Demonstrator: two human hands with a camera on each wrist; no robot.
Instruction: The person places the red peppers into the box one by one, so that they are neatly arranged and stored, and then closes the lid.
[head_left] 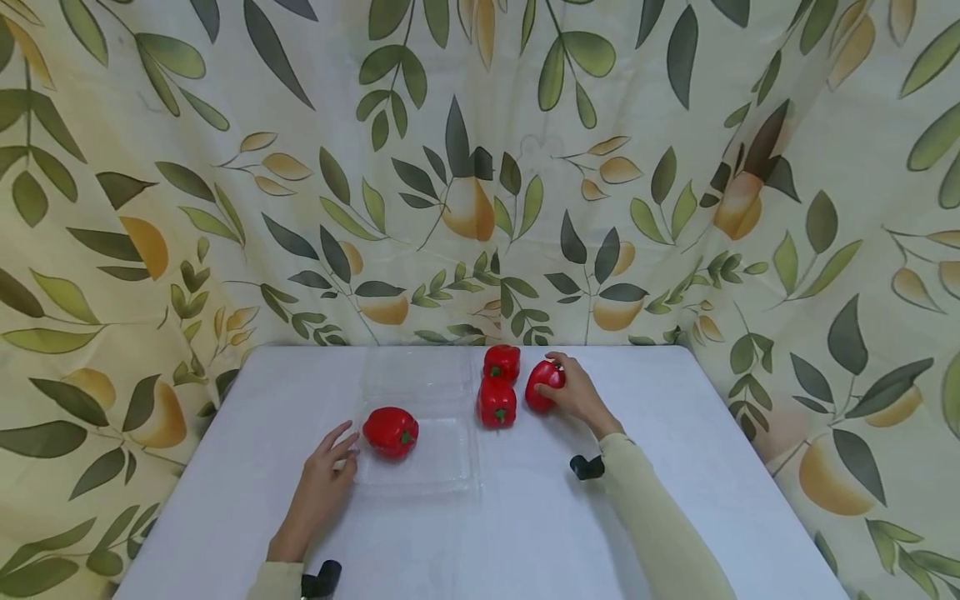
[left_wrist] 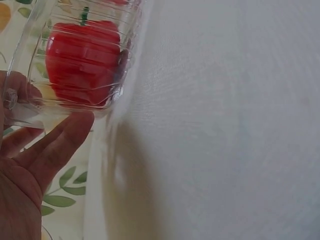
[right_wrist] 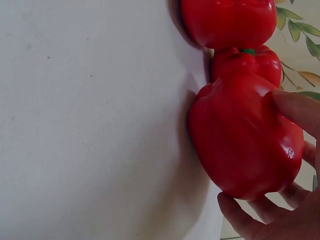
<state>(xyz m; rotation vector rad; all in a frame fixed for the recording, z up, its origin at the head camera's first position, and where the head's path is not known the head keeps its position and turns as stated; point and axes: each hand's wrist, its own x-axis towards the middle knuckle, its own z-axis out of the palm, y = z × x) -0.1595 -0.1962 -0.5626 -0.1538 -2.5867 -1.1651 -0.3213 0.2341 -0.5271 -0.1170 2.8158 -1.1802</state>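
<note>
My right hand grips a red bell pepper at the right of the group, thumb on one side and fingers round the other. In the right wrist view this bell pepper lies on its side, close over the white tabletop. Two more red bell peppers, a front one and a back one, sit just left of it. At the left edge of a clear plastic container, my left hand has extended fingers at the wall. Inside lies one bell pepper with a green stem.
The container's clear lid lies folded back behind its base. A white cloth covers the table, and a leaf-patterned curtain hangs behind its far edge. Black wrist straps show on both arms.
</note>
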